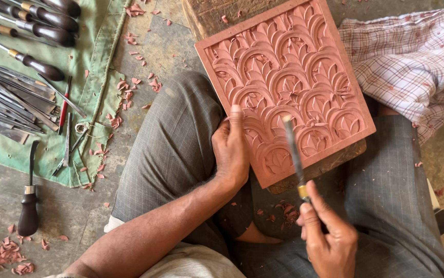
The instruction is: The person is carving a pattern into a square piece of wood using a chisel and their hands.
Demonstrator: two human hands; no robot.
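A reddish carved panel with a raised pattern of arches and leaves lies tilted on a wooden block between my knees. My left hand rests on the panel's left edge, fingers bent over it, steadying it. My right hand grips a carving chisel by its handle. The chisel's metal blade points up, its tip over the lower middle of the panel.
A green cloth at the left holds several chisels and gouges with dark handles. One dark-handled tool lies on the floor. Reddish shavings are scattered about. A checked cloth lies at the right.
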